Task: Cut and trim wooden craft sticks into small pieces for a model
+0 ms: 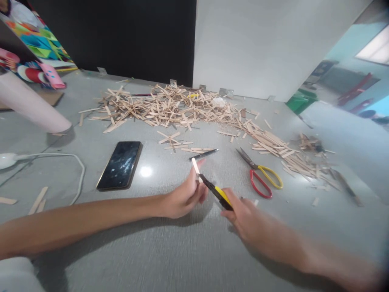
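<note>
Between the fingers of my left hand [185, 196] a pale wooden craft stick [195, 165] points upward, its lower part hidden by the fingers. My right hand [247, 219] is wrapped round a black and yellow utility knife [220, 194]. The knife's dark front end reaches the stick just above my left fingers; whether it cuts into the wood I cannot tell. Just beyond the stick lies a dark pen-like tool [204, 154]. To the right of my hands rest scissors [258, 170] with one red and one yellow handle, blades parted.
A wide heap of craft sticks [164, 107] spreads along the back and right of the grey table [170, 251]. A phone [120, 165] lies left of centre, near a white cable [80, 170] and a pale pink tube [33, 105]. Black and white panels [237, 48] stand behind.
</note>
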`<state>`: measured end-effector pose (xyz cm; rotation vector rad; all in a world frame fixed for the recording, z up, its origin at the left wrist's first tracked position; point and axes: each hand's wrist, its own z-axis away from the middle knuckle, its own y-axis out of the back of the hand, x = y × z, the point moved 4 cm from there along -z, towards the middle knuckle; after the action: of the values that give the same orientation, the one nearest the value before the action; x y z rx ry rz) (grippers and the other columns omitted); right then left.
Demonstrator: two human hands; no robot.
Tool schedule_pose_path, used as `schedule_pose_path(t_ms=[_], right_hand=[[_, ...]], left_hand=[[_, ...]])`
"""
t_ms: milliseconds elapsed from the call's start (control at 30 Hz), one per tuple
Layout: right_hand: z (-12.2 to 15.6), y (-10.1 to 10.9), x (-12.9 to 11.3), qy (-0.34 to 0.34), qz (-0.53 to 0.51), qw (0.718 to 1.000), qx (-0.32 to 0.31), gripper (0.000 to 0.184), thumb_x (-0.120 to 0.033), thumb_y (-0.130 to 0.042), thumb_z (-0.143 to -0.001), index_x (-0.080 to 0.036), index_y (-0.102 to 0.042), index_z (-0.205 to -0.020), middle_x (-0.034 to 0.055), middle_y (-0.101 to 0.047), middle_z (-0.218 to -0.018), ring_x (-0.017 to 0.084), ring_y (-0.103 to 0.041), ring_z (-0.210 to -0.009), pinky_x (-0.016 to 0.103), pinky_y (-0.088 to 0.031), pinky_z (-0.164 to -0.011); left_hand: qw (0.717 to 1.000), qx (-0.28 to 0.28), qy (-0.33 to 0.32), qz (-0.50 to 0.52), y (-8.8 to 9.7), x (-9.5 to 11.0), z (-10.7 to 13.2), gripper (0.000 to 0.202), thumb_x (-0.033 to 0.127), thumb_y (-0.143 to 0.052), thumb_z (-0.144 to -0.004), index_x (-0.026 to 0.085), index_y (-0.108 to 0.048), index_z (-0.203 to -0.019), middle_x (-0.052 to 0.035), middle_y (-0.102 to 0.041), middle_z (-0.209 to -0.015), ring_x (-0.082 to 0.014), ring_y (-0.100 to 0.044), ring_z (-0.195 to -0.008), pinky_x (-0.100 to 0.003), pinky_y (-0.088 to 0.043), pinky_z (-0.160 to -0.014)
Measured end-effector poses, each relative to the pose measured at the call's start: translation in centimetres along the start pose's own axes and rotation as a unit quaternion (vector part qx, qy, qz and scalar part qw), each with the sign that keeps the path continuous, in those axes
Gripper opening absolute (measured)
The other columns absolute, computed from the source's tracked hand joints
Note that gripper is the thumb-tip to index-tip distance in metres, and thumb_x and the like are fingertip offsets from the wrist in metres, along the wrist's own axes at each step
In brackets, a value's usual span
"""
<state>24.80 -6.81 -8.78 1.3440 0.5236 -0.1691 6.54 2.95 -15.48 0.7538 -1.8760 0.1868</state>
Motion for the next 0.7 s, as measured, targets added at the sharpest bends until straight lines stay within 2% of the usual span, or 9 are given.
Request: schedule_pose_path(t_ms=[67,167,233,400,467,567,600,667,700], right_hand=[[0.0,-0.5,-0.2,-0.002,0.033,0.999,-0.015,0.038,-0.044,-0.045,-0.111,-0.025,-0.063,-0.139,0.0087,-0.071,-0.091,0.025,-0.068,-0.074,0.035,-0.052,-0.069],[-0.3,1.5,0.3,-0.007,0.019,0.997,-0.075,0.031,-0.045,-0.047,-0.111,-0.028,-0.064,-0.13,0.0029,-0.069,-0.08,0.02,-0.065,-0.062,0.03,-0.05,-0.06],[-0.3,2.1,0.7,-0.021,-0.055,0.982,-0.18,0.026,-0.044,-0.043,-0.112,-0.028,-0.063,-0.119,-0.0025,-0.065,-0.068,0.016,-0.059,-0.05,0.027,-0.045,-0.052],[-1.3,-0.1,0.2,-0.004,-0.003,0.998,-0.057,0.034,-0.039,-0.046,-0.11,-0.021,-0.06,-0.135,0.0067,-0.069,-0.084,0.022,-0.063,-0.065,0.032,-0.045,-0.059],[-1.4,-0.4,-0.1,-0.002,-0.004,0.999,-0.049,0.034,-0.04,-0.046,-0.11,-0.022,-0.06,-0.135,0.007,-0.07,-0.084,0.023,-0.064,-0.067,0.032,-0.046,-0.059],[-1.5,2.2,0.1,-0.007,-0.021,0.997,-0.071,0.025,-0.042,-0.047,-0.11,-0.026,-0.064,-0.12,0.0017,-0.065,-0.073,0.02,-0.062,-0.061,0.029,-0.045,-0.055],[-1.4,2.7,0.3,-0.015,-0.059,0.99,-0.126,0.025,-0.043,-0.045,-0.111,-0.026,-0.063,-0.114,-0.0004,-0.064,-0.07,0.018,-0.062,-0.056,0.027,-0.044,-0.053],[-1.1,2.7,0.8,-0.035,-0.103,0.974,-0.198,0.028,-0.046,-0.042,-0.112,-0.026,-0.061,-0.112,-0.0026,-0.062,-0.067,0.015,-0.06,-0.05,0.025,-0.044,-0.049],[-1.1,2.2,0.8,-0.027,-0.091,0.979,-0.179,0.025,-0.043,-0.044,-0.112,-0.025,-0.061,-0.115,-0.0022,-0.063,-0.069,0.015,-0.061,-0.051,0.025,-0.045,-0.05]], left_hand=[[1.0,0.003,-0.001,-0.001,0.1,0.0,-0.1,0.07,0.025,-0.029,-0.117,0.029,0.019,-0.167,0.0033,-0.051,-0.08,-0.0118,-0.047,-0.062,-0.024,-0.044,-0.061],[1.0,-0.027,-0.007,-0.002,-0.3,0.0,-0.1,0.075,0.027,-0.036,-0.116,0.03,0.018,-0.168,0.0045,-0.05,-0.079,-0.0116,-0.046,-0.062,-0.024,-0.044,-0.062],[0.999,-0.046,-0.009,-0.003,-0.4,-0.1,0.0,0.081,0.027,-0.041,-0.115,0.032,0.02,-0.168,0.0055,-0.049,-0.078,-0.0112,-0.046,-0.062,-0.024,-0.044,-0.063],[1.0,0.0,0.002,-0.003,0.3,-0.6,-0.1,0.073,0.027,-0.031,-0.117,0.028,0.022,-0.167,0.0042,-0.05,-0.078,-0.0122,-0.046,-0.062,-0.025,-0.044,-0.062],[1.0,0.007,0.003,0.002,0.4,-0.5,-0.2,0.072,0.028,-0.029,-0.117,0.027,0.022,-0.167,0.004,-0.049,-0.078,-0.0127,-0.047,-0.063,-0.025,-0.045,-0.062],[1.0,-0.012,0.003,0.004,0.1,0.0,-0.2,0.072,0.03,-0.032,-0.117,0.029,0.019,-0.168,0.0041,-0.05,-0.077,-0.0121,-0.046,-0.061,-0.025,-0.044,-0.062],[1.0,-0.021,0.005,0.004,0.0,0.1,-0.2,0.072,0.03,-0.033,-0.116,0.03,0.017,-0.168,0.0041,-0.051,-0.077,-0.0118,-0.045,-0.06,-0.024,-0.044,-0.061],[1.0,-0.029,0.009,0.003,-0.2,0.3,-0.2,0.073,0.03,-0.035,-0.116,0.03,0.016,-0.169,0.0043,-0.051,-0.077,-0.0115,-0.044,-0.059,-0.024,-0.042,-0.06],[1.0,-0.024,0.012,0.002,-0.2,0.3,-0.2,0.073,0.031,-0.034,-0.117,0.029,0.017,-0.169,0.0044,-0.051,-0.077,-0.0116,-0.044,-0.059,-0.024,-0.042,-0.059]])
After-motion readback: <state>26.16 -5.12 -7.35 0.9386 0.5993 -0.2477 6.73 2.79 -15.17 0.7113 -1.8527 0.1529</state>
